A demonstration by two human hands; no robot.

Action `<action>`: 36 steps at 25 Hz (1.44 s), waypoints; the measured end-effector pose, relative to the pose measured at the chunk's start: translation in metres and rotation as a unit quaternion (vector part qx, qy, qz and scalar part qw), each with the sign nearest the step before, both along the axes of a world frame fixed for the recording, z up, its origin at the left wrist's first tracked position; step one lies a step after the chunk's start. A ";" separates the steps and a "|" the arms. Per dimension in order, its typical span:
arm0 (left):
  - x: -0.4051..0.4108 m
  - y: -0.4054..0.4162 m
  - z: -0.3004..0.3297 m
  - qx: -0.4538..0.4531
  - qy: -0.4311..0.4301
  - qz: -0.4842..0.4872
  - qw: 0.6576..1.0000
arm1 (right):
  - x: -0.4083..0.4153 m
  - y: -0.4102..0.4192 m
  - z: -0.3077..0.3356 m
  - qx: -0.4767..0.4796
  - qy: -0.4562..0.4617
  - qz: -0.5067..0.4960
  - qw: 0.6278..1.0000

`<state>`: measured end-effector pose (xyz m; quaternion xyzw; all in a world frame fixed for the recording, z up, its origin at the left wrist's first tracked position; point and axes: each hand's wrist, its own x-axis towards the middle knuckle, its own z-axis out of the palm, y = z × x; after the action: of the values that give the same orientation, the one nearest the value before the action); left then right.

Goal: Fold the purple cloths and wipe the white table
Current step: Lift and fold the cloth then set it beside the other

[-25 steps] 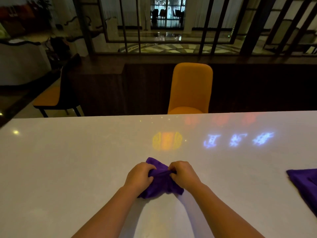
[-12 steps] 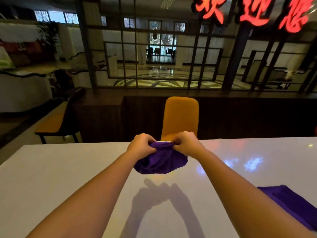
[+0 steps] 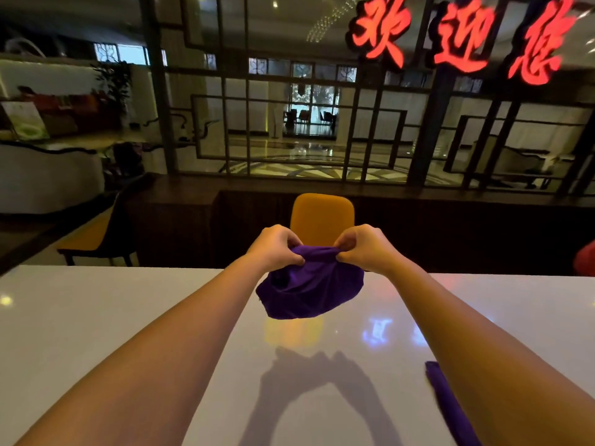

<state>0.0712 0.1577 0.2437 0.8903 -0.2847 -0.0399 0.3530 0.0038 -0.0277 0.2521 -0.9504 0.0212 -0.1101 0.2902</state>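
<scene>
A crumpled purple cloth (image 3: 310,288) hangs in the air above the white table (image 3: 96,317), bunched and sagging below my fists. My left hand (image 3: 278,247) grips its top edge on the left. My right hand (image 3: 365,247) pinches the same edge on the right, the two hands a short way apart. A second purple cloth (image 3: 449,403) lies flat on the table at the lower right, partly hidden behind my right forearm.
An orange chair (image 3: 322,217) stands behind the table's far edge, directly beyond the held cloth. Another chair (image 3: 96,239) stands off the table's far left corner. A dark low wall and lattice screen run behind.
Both hands have lifted the purple cloth off the table and raised it forward. They have moved slightly apart, stretching its top edge. The view has tilted upward.
</scene>
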 end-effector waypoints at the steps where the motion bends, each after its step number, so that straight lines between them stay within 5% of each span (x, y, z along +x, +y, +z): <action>1: -0.009 -0.021 -0.005 -0.008 0.003 0.007 1.000 | -0.007 -0.021 -0.002 -0.006 0.003 0.007 1.000; 9: -0.062 -0.139 -0.083 0.002 0.032 0.067 0.997 | -0.046 -0.134 -0.069 0.008 0.073 0.004 0.997; 22: -0.110 -0.140 -0.246 0.155 0.165 0.036 0.973 | -0.085 -0.141 -0.254 0.044 0.262 0.049 0.963; 29: -0.094 -0.170 -0.214 0.205 0.175 0.015 0.963 | -0.098 -0.178 -0.237 0.106 0.284 0.044 0.952; 36: -0.126 -0.298 -0.216 0.131 0.134 -0.115 0.975 | -0.165 -0.309 -0.223 0.069 0.214 -0.134 0.965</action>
<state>-0.0552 -0.1402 0.0275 0.8769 -0.3271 -0.2364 0.2611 -0.1614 -0.3371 0.0288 -0.9178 0.2175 0.0599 0.3267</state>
